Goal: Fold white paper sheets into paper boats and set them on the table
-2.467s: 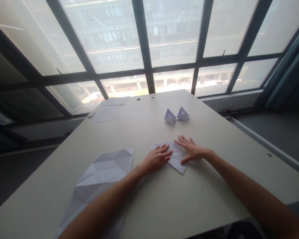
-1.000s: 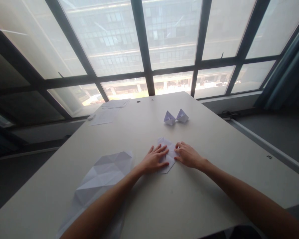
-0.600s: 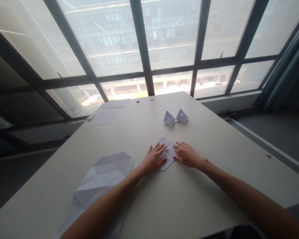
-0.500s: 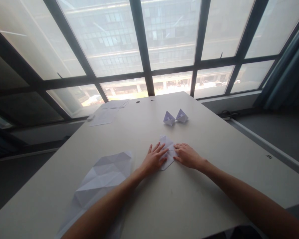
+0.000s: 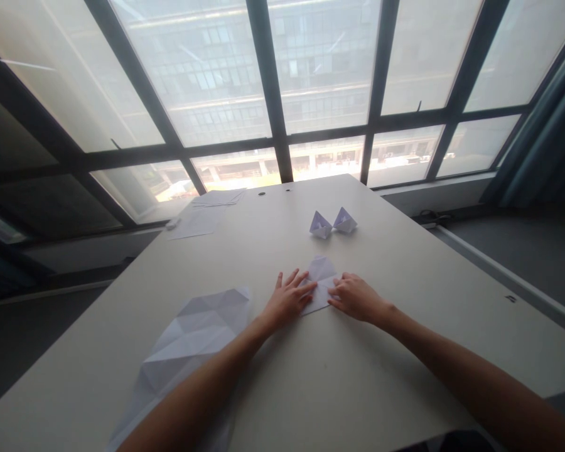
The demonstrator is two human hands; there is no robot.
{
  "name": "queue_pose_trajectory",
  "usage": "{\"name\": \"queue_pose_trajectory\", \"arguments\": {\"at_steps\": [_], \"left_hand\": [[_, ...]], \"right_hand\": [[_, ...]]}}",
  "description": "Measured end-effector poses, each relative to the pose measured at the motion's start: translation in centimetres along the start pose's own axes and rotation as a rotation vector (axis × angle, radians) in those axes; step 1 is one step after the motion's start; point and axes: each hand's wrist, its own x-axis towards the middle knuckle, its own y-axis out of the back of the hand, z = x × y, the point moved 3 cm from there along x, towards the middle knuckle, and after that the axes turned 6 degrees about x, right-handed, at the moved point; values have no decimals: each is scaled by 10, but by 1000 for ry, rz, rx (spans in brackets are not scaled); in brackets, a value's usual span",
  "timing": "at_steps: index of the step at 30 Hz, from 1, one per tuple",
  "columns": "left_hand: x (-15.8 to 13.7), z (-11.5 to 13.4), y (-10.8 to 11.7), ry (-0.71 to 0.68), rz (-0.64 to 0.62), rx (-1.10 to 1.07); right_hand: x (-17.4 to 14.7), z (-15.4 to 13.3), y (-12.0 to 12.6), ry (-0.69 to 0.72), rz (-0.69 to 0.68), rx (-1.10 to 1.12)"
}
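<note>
A small folded sheet of white paper (image 5: 321,270) lies on the table between my two hands, with creases across it. My left hand (image 5: 287,298) rests on its left side, fingers spread and pressing down. At the right edge of the same paper my right hand (image 5: 355,296) has its fingers curled in, with thumb and fingertips gripping that edge. Part of the paper is hidden beneath the fingers of both hands. Just beyond stand two folded paper boats, one on the left (image 5: 321,225) and one on the right (image 5: 344,220).
A large creased sheet of paper (image 5: 193,333) lies at the left, partly under my left forearm. Flat white sheets (image 5: 195,223) rest at the table's far left corner. Behind the table (image 5: 405,351) are tall windows; a blue curtain (image 5: 527,144) hangs at the right.
The folded paper has turned between my hands, so its lower edge now slants up to the right. My right hand's fingers have curled in more, and my left hand has shifted slightly left.
</note>
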Motion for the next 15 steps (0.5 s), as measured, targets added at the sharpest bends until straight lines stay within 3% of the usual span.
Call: {"name": "queue_pose_trajectory", "arguments": {"at_steps": [9, 15], "left_hand": [[-2, 3, 12, -58, 34, 13], [-3, 34, 32, -254, 156, -46]], "right_hand": [[-8, -9, -4, 17, 7, 24], [-2, -2, -3, 66, 22, 80]]}}
